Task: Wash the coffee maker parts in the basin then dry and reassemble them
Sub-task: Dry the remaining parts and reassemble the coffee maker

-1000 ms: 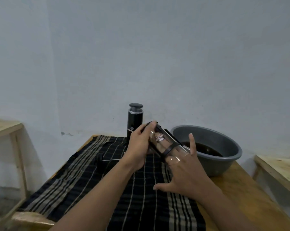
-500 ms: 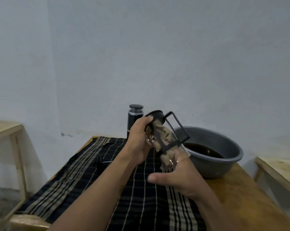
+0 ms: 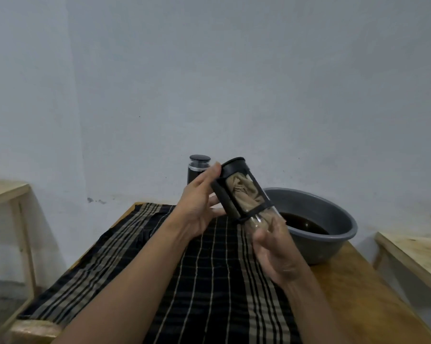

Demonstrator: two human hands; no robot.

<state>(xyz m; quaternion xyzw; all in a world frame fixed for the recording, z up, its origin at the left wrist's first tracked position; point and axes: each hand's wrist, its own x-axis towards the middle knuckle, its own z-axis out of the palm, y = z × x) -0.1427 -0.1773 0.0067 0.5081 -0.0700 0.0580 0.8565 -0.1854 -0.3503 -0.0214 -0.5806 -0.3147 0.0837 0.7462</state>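
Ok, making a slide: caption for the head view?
Left hand holds the tilted glass carafe while right hand pushes a beige cloth inside, beside the basin.

- Right hand [image 3: 279, 256]: its fingers pass out of sight at the open end of the carafe [image 3: 241, 192], so its hold cannot be made out.
- Black canister [image 3: 199, 167], centre of frame: lower body hidden behind the left hand [image 3: 199, 207].
- Basin [image 3: 321, 207]: left rim covered by the carafe and right hand.
- Striped cloth [image 3: 209, 281] and both forearms: cut off by the bottom edge.
- Left side table [image 3: 3, 192] and right side table [image 3: 417, 249]: cut by the frame's edges.
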